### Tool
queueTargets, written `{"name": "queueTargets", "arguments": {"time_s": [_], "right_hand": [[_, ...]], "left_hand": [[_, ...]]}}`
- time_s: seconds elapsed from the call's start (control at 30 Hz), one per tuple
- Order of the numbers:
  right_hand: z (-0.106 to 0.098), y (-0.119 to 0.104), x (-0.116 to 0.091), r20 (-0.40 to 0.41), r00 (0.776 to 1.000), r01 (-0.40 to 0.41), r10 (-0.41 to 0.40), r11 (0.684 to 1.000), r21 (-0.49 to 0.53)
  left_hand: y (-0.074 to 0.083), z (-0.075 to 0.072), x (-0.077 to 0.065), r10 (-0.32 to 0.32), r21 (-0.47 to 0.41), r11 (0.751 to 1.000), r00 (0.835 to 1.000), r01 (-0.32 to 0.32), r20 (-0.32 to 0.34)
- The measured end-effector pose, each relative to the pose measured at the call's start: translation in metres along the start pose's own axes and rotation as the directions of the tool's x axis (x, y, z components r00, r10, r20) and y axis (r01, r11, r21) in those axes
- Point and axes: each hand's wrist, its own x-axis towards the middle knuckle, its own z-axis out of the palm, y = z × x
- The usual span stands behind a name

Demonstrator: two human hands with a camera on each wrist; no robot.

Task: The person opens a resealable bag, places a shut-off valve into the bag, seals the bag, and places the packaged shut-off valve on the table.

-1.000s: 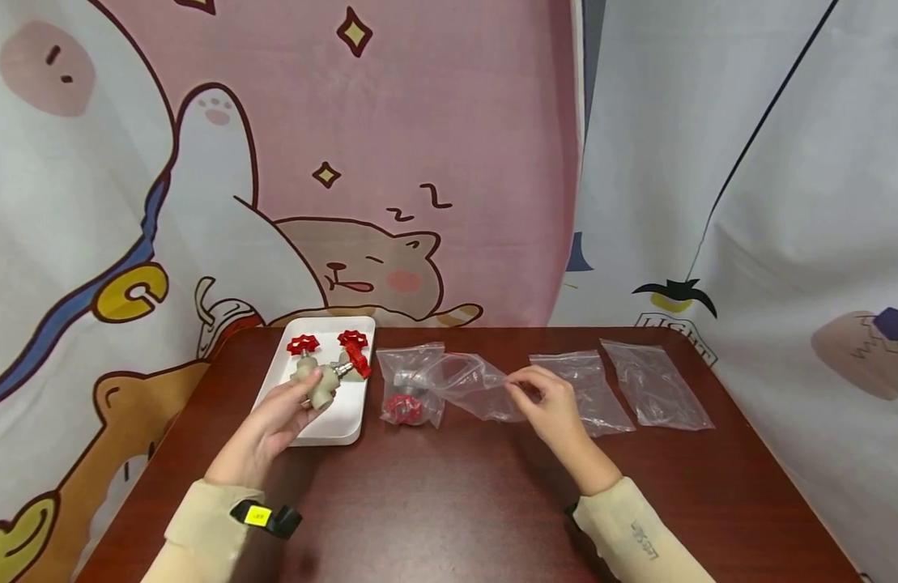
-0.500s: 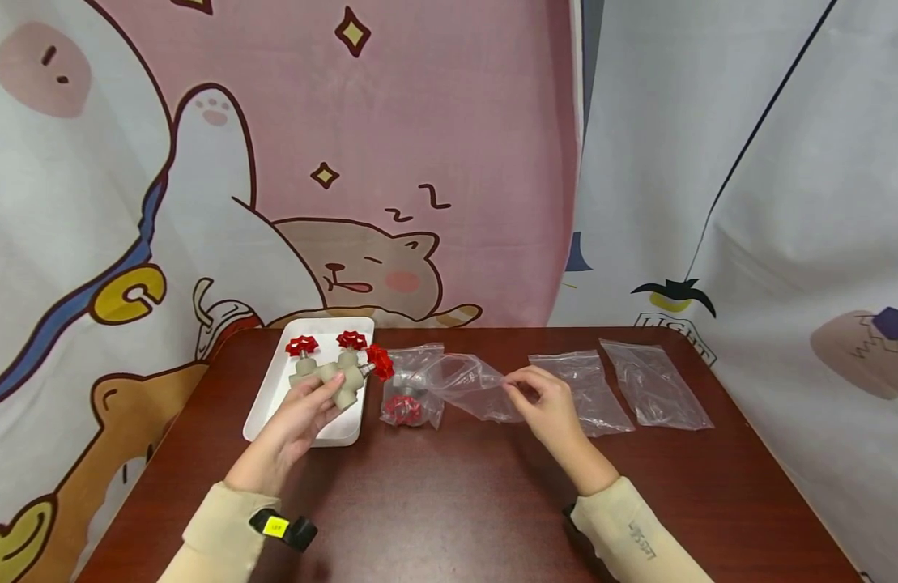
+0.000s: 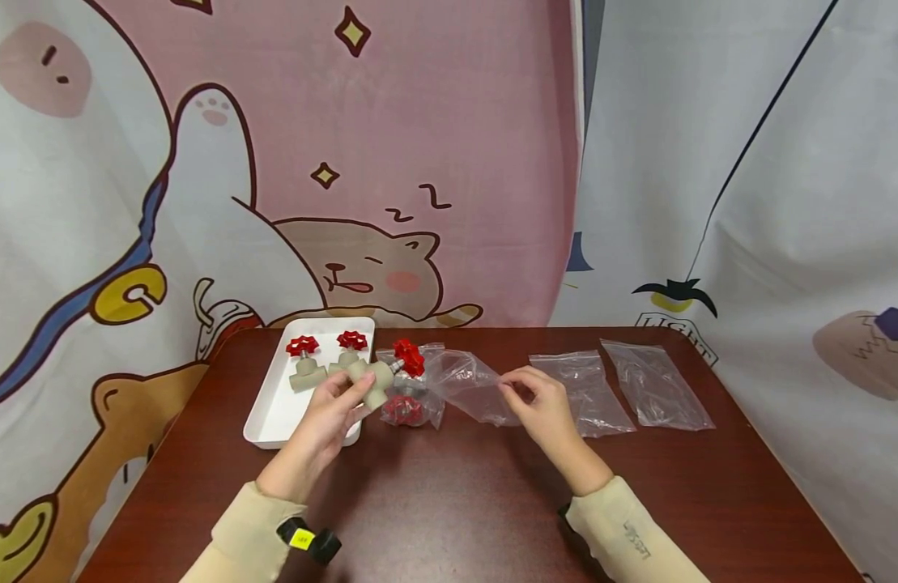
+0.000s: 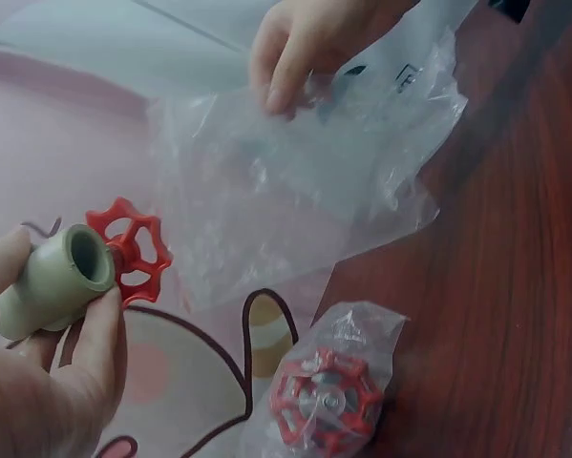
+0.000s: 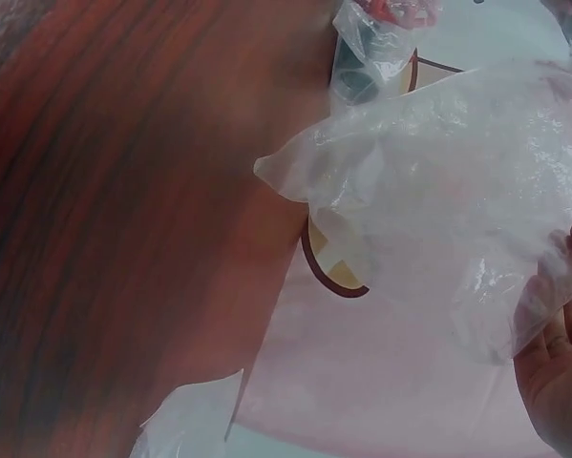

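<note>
The valve [image 3: 379, 374] with a beige body and a red handwheel is in the air past the right edge of the tray, in front of and above a bagged valve [image 3: 402, 410]. The person's left hand [image 3: 330, 411] grasps it by the body, thumb on one side and fingers on the other, with the handwheel turned toward a clear bag [image 3: 469, 387]. In the left wrist view the wheel is just beside that bag's edge; whether the two touch cannot be told, but the valve is plainly outside it. The right hand [image 3: 542, 406] pinches the far end of the bag between thumb and fingers, holding it up off the table [image 3: 449, 510]. By the look of things, the bagging is in its early part: one valve lies finished, or nearly so, in its bag, though whether that bag is sealed is too faint to judge, and the second is out of the tray but not yet inside plastic. Two more valves, a left one [image 3: 306, 374] and a right one [image 3: 351, 343], wait in the white tray [image 3: 270, 421], and two flat bags, a nearer one [image 3: 597, 397] and a farther one [image 3: 660, 389], lie to the right, so the remaining bags seem to match the remaining valves.
</note>
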Motion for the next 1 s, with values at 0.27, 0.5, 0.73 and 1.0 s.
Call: {"name": "queueTargets", "arguments": {"time_s": [0.27, 0.5, 0.73, 1.0], "right_hand": [[0.0, -0.004, 0.002, 0.001, 1.0, -0.014, 0.014, 1.0, -0.01], [0.002, -0.005, 0.002, 0.013, 1.0, -0.012, 0.012, 1.0, 0.003], [0.003, -0.008, 0.003, 0.033, 0.999, -0.018, 0.018, 1.0, 0.007], [0.009, -0.012, 0.001, 0.088, 0.996, -0.015, 0.014, 1.0, 0.0]], "left_hand": [[0.0, 0.019, -0.002, 0.008, -0.013, 1.0, 1.0, -0.008, 0.015], [0.003, 0.024, -0.001, -0.062, -0.006, 0.998, 0.998, 0.063, 0.031], [0.005, 0.022, 0.002, -0.134, 0.03, 0.991, 0.988, 0.132, 0.076], [0.002, 0.023, 0.004, -0.185, 0.065, 0.982, 0.971, 0.177, 0.152]]}}
